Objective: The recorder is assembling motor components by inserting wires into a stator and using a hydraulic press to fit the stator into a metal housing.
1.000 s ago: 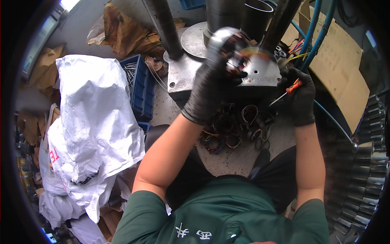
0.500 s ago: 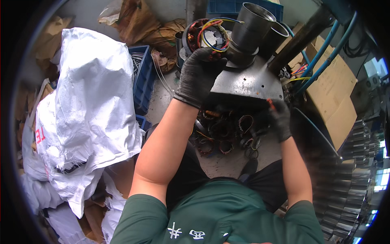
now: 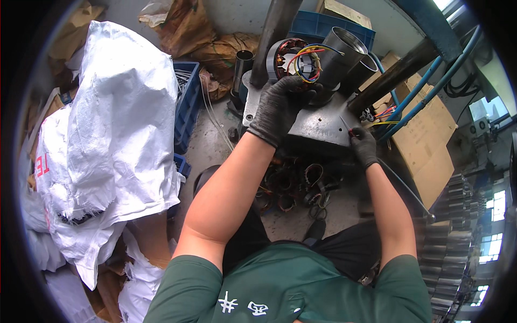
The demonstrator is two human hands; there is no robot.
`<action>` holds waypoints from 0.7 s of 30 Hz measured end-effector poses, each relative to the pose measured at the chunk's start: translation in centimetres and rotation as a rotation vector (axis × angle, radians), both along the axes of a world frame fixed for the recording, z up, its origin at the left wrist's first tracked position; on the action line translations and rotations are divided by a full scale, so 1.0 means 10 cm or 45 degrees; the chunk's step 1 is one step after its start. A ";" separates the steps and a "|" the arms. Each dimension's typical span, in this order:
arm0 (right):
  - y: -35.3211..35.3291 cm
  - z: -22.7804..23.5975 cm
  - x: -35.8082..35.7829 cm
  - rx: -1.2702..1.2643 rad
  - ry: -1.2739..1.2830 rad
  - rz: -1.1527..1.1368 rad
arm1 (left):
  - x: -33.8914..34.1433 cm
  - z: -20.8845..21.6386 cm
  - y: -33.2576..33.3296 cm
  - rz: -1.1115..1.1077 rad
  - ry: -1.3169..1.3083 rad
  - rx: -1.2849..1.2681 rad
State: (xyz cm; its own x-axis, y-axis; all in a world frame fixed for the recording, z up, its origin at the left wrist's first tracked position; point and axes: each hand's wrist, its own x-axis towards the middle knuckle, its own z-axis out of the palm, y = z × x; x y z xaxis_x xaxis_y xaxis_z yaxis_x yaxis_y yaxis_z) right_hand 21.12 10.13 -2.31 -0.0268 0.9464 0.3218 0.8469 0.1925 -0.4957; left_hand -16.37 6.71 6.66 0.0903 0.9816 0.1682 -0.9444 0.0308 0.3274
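Observation:
My left hand, in a black glove, grips a motor stator from below and holds it up over the press plate. Copper windings line the ring, and red, yellow and blue lead wires loop out of its open face. At the plate's right front corner, my gloved right hand is closed round a screwdriver; a little red handle and a thin shaft pointing up and left show. The metal plate carries a steel cylinder behind the stator.
Several wound stators lie on the floor under the plate. White woven sacks and a blue crate stand at left. Steel posts, blue hoses and cardboard are on the right, with stacked metal cylinders below.
My left hand and the stator sit slightly farther right and lower in the picture. The right hand is steadier, and the screwdriver's shaft now shows over the plate. The whole view has shifted.

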 end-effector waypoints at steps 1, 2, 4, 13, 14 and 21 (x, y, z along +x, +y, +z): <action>0.03 0.06 -0.15 -0.062 -0.087 0.000 | 0.01 -0.11 0.06 0.038 0.056 0.141; 0.04 0.10 -0.30 -0.082 -0.083 0.035 | 0.02 -0.16 0.06 0.071 0.114 0.275; -0.04 0.17 -0.49 -0.090 -0.090 0.194 | 0.02 -0.14 0.09 0.002 0.056 0.157; -0.64 0.52 -0.72 -0.039 -0.349 0.924 | -0.02 0.06 0.01 -0.068 0.008 0.019; -0.47 0.49 -0.55 0.027 -0.229 0.731 | -0.01 0.10 0.00 -0.109 -0.029 0.057; 0.61 0.15 0.08 0.006 -0.366 0.093 | 0.12 0.19 -0.15 -0.272 -0.162 0.073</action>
